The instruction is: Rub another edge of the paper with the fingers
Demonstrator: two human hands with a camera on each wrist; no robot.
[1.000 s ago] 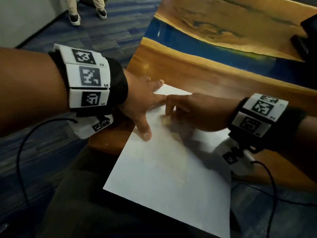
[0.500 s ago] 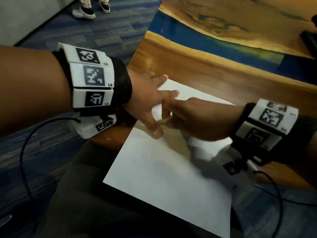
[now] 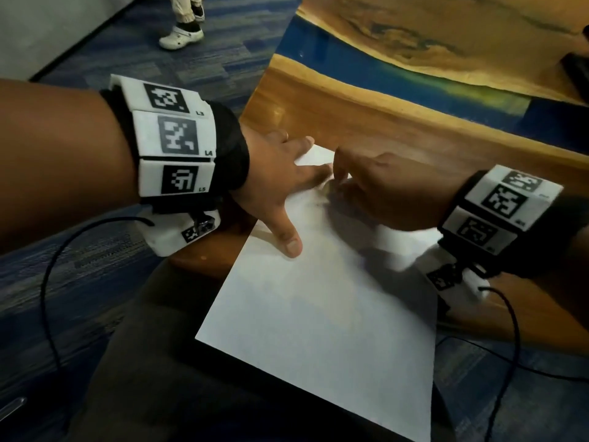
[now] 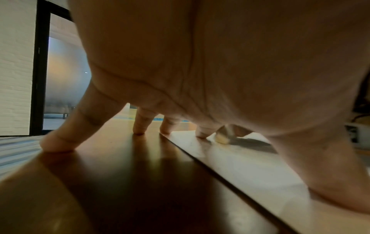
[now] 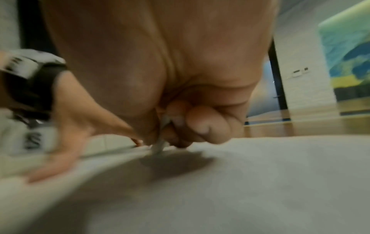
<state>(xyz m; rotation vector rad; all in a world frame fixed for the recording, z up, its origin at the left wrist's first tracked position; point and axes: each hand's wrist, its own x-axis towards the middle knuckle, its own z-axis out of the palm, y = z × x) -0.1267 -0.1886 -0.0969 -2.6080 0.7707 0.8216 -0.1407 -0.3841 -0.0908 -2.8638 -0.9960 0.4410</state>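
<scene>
A white sheet of paper (image 3: 325, 314) lies on a wooden table (image 3: 398, 135), with its near corner hanging over the edge above my lap. My left hand (image 3: 277, 186) presses down with spread, straight fingers; the thumb (image 4: 330, 186) and some fingers are on the paper (image 4: 250, 171), and the others are on bare wood. My right hand (image 3: 376, 193) has curled fingers pinching a small pale object (image 5: 160, 142) against the sheet, right beside my left fingertips. That object (image 4: 221, 138) is blurred, and I cannot tell what it is.
The table has a blue resin strip (image 3: 366, 71) running across it. A dark object (image 3: 577, 71) sits at the far right edge. Another person's foot in a white shoe (image 3: 181, 36) stands on the blue carpet. Black cables (image 3: 47, 282) hang from both wristbands.
My right hand has shifted a little farther up the paper, staying close to my left fingertips. My left hand keeps pressing in about the same place.
</scene>
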